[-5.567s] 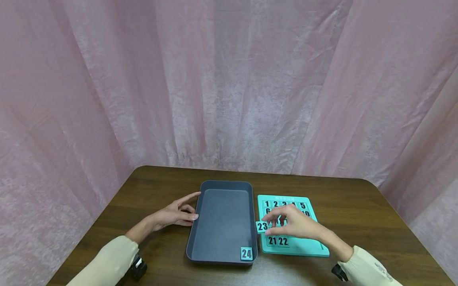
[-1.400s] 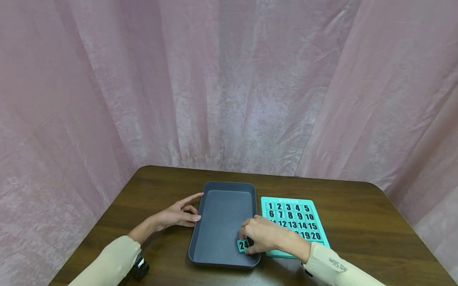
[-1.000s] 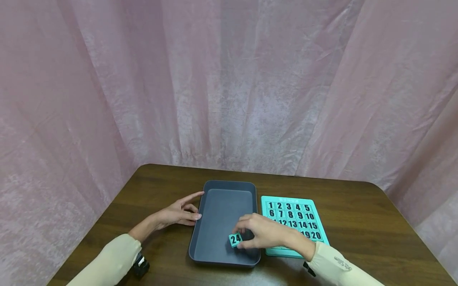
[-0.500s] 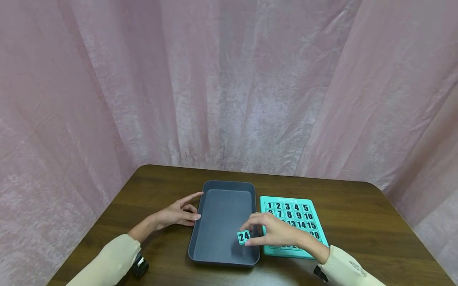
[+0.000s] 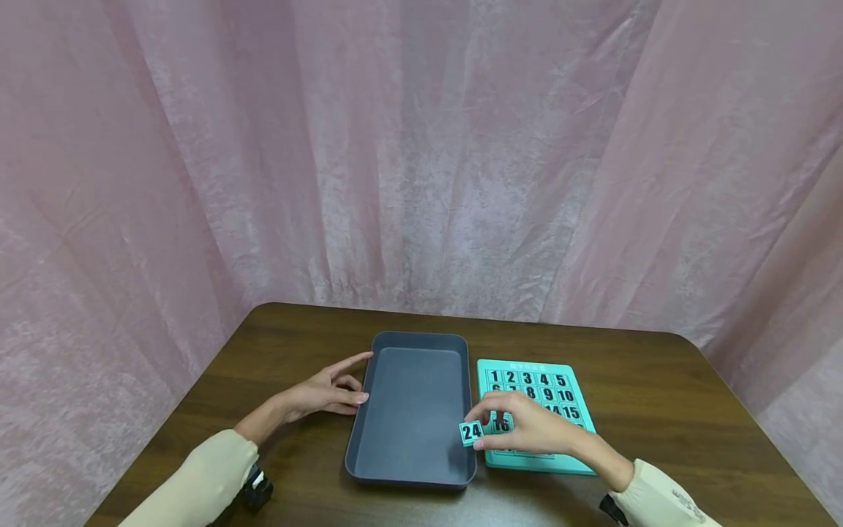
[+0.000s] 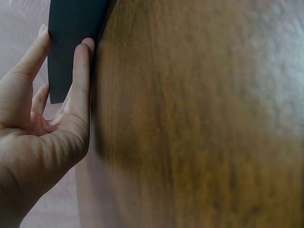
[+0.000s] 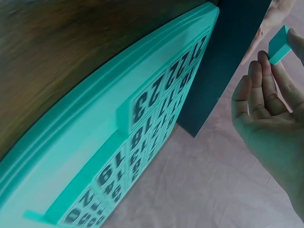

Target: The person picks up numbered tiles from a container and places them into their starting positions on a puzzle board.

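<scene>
Between thumb and fingertips, my right hand [image 5: 527,428] pinches a turquoise number tile [image 5: 470,432] marked 24. The tile is above the right rim of the dark grey tray [image 5: 415,410], just left of the turquoise number board [image 5: 527,462]. My hand covers part of the board's lower rows. In the right wrist view, tile 23 [image 7: 148,99] sits in the board at the end of its row, beside an open recess [image 7: 83,178]. At the tray's left side, my left hand [image 5: 323,395] touches the wall with extended index finger and thumb.
The tray and board stand side by side on a dark brown wooden table [image 5: 296,344], with a narrow gap between them. Behind the table hangs a pink curtain [image 5: 421,183]. Each wrist carries a small black camera.
Tile 23, held earlier by my right hand, is in the board now. My right hand has picked tile 24 from the tray and moved right with it. The left hand stays at the tray.
</scene>
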